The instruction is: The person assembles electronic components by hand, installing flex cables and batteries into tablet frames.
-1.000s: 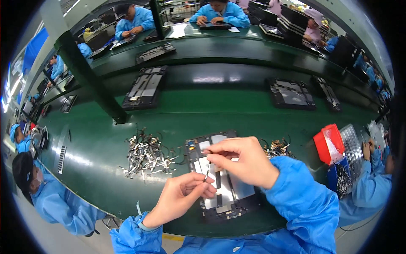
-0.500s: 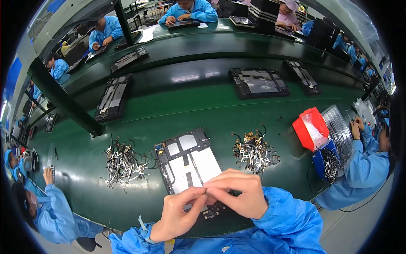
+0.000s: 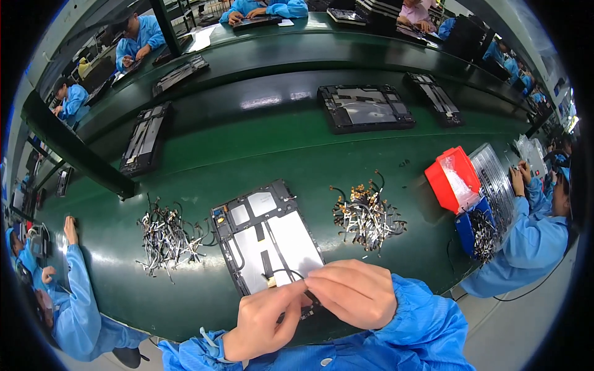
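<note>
An opened tablet (image 3: pixel 291 238) with silver plates in a black frame lies on the bench in front of me. Over its near half, my left hand (image 3: pixel 266 318) and my right hand (image 3: pixel 356 294) meet fingertip to fingertip in a pinch. Between them they hold a thin black cable (image 3: pixel 288 270), which arches out to the left above the silver plate. Its held end is hidden by the fingers. To the left lies a tangled pile of small cables (image 3: pixel 168 238) with silvery parts. Another such pile (image 3: pixel 368 216), with some coppery ends, lies to the right.
A red bin (image 3: pixel 453 179), a blue bin (image 3: pixel 476 232) full of small cables and clear plastic trays (image 3: pixel 492 176) stand at right. More opened tablets (image 3: pixel 366 108) lie farther back. A dark green post (image 3: pixel 80 148) rises at left. Co-workers in blue sit on both sides and opposite.
A black cable loop now shows above my fingertips. My left hand has turned more palm-down, and my right fingers have folded closer together. The whole view has shifted slightly.
</note>
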`<state>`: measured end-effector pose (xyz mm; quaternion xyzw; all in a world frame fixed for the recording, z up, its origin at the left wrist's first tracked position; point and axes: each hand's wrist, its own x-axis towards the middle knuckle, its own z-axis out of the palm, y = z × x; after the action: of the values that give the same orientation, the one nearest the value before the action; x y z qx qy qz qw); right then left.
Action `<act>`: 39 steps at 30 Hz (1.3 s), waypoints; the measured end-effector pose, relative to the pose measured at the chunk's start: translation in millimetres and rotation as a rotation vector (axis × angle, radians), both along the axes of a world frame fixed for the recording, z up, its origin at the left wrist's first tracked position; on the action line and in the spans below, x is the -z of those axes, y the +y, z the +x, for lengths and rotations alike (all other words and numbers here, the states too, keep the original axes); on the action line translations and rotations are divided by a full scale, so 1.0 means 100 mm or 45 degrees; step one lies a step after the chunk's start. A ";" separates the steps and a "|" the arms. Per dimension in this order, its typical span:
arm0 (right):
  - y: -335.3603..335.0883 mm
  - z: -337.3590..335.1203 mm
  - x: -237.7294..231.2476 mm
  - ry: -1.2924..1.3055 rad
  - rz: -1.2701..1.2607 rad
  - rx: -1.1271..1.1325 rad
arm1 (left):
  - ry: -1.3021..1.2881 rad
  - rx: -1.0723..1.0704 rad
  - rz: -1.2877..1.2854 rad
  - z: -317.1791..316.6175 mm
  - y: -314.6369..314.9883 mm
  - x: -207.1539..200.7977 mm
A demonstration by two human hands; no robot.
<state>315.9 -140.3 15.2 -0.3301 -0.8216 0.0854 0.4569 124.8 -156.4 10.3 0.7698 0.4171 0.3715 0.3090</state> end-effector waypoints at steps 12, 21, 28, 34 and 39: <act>0.56 2.13 0.11 0.191 -0.400 1.205 | -0.524 0.224 -0.992 -0.22 -0.12 0.06; 0.71 2.59 0.38 -0.582 -0.154 1.522 | -0.662 0.164 -1.067 -0.44 -0.22 0.22; 0.28 0.53 -0.31 -0.643 -0.088 0.270 | -0.533 0.283 -0.952 -0.51 -0.15 0.34; 0.44 -0.42 0.07 -0.456 -0.296 -0.540 | -0.527 0.211 -1.029 -0.68 -0.25 0.37; 0.48 -0.69 0.32 -0.105 -0.932 -0.457 | -0.258 0.001 -0.493 -0.83 -0.28 0.34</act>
<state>246.9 -92.7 -16.7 -0.3255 -0.7991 0.4372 0.2538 42.2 -184.2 -23.9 0.6549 0.4471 0.3600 0.4916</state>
